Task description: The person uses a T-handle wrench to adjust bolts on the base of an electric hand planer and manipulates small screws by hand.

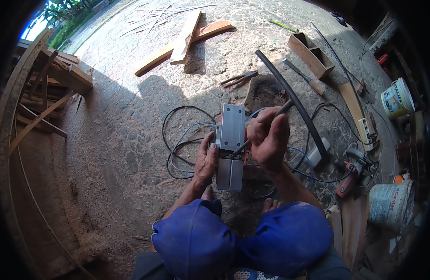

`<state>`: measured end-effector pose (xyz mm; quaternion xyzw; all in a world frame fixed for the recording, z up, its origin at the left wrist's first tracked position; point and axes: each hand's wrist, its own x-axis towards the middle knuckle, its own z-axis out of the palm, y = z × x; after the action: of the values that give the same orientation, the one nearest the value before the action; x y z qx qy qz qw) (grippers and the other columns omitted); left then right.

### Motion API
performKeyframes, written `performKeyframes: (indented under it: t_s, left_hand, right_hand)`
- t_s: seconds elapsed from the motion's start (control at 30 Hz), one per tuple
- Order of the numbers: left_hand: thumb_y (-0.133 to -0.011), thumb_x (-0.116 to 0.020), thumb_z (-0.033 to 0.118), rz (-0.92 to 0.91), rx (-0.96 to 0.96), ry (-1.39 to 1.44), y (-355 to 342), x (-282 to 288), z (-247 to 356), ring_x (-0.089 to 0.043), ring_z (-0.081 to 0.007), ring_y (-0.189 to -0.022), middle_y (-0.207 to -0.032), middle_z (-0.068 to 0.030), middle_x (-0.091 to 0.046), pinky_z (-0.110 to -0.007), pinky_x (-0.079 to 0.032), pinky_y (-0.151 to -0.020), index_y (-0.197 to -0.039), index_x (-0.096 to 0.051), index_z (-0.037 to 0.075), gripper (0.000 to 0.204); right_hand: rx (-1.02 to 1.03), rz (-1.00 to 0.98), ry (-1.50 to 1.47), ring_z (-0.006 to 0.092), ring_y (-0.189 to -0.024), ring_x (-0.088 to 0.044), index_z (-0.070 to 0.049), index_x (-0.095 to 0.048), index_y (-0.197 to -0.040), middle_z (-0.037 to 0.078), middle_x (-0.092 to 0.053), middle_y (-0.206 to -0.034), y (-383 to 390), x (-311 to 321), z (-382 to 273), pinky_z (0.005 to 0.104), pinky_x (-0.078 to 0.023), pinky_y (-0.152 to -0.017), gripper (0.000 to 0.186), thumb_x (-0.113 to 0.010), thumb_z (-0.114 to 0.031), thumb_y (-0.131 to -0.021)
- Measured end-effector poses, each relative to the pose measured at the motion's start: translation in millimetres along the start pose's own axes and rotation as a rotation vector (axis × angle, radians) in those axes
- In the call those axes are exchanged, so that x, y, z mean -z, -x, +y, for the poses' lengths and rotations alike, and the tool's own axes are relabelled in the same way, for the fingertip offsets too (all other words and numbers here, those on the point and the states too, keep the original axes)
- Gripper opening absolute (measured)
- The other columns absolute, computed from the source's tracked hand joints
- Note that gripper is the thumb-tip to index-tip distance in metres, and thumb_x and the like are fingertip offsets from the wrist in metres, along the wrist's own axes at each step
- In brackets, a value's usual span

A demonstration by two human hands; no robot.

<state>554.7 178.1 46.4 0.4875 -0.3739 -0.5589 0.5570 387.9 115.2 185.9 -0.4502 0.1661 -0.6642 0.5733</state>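
Note:
An electric hand planer (233, 126) lies upside down in front of me, its metal sole plates facing up. Against its left side my left hand (206, 161) grips the body, fingers along the edge by the gap between the plates. My right hand (269, 139) is closed round the shaft of a T-handled wrench (299, 103), whose long dark crossbar stretches up and to the right. The wrench's tip reaches the cutter gap in the middle of the planer. My fingers hide part of the shaft.
Pliers (239, 79) and a chisel (303, 76) lie beyond, near an open wooden box (310, 57). Crossed boards (187, 37) lie farther off. Cables (166, 126) loop around the planer. Rightward are a power strip (366, 130), a red-handled power tool (348, 179) and buckets (390, 205). Lumber (61, 77) stands left.

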Motion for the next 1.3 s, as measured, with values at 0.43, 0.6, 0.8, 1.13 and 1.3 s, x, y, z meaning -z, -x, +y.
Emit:
performKeyframes:
  t_s: [0.43,0.6,0.8,1.13,1.3]
  left_hand:
    - [-0.109,-0.045,0.019,0.056,0.001,-0.038,-2.4,0.7,-10.1,-0.047,-0.0206,-0.134,-0.146,-0.0134,-0.051,-0.033,-0.036,-0.113,-0.151,-0.043,0.003,0.045]
    - [-0.110,-0.043,0.022,0.035,-0.011,-0.127,0.7,3.0,-3.2,-0.052,-0.0156,-0.125,-0.143,-0.0098,-0.051,-0.031,-0.043,-0.105,-0.154,-0.038,0.006,0.046]
    - [-0.110,-0.044,0.022,0.041,-0.015,-0.095,-0.4,-2.0,-1.9,-0.052,-0.0149,-0.123,-0.143,-0.0100,-0.052,-0.030,-0.044,-0.104,-0.154,-0.038,0.006,0.047]
    - [-0.109,-0.046,0.019,0.074,0.035,-0.025,-0.1,-1.8,-0.6,-0.048,-0.0206,-0.135,-0.146,-0.0141,-0.052,-0.033,-0.036,-0.114,-0.151,-0.043,0.002,0.045]
    - [-0.109,-0.045,0.018,0.084,0.048,-0.018,2.1,-9.3,10.2,-0.050,-0.0185,-0.131,-0.143,-0.0132,-0.053,-0.032,-0.040,-0.111,-0.151,-0.043,0.002,0.045]
  right_hand:
    - [0.017,0.058,0.111,0.0087,-0.058,-0.036,-0.009,-0.051,-0.104,-0.001,-0.040,-0.070,7.9,-15.0,7.2,0.0261,-0.033,-0.053,0.042,-0.046,-0.051,-0.107]
    - [0.018,0.017,0.094,0.0080,-0.058,-0.035,-0.009,-0.051,-0.106,-0.002,-0.040,-0.070,11.7,-11.5,7.2,0.0263,-0.033,-0.054,0.039,-0.045,-0.048,-0.109]
    - [0.030,-0.023,0.118,0.0077,-0.056,-0.034,-0.009,-0.051,-0.106,-0.002,-0.039,-0.070,10.4,-13.0,-3.9,0.0260,-0.031,-0.051,0.038,-0.045,-0.047,-0.109]
    - [0.032,0.075,0.114,0.0071,-0.059,-0.038,-0.007,-0.053,-0.108,-0.003,-0.042,-0.072,12.7,-13.6,3.6,0.0258,-0.035,-0.054,0.035,-0.050,-0.042,-0.108]
    - [0.045,0.099,0.057,0.0056,-0.055,-0.036,-0.002,-0.056,-0.107,-0.004,-0.042,-0.069,12.4,-12.4,2.8,0.0249,-0.034,-0.052,0.029,-0.056,-0.031,-0.107]
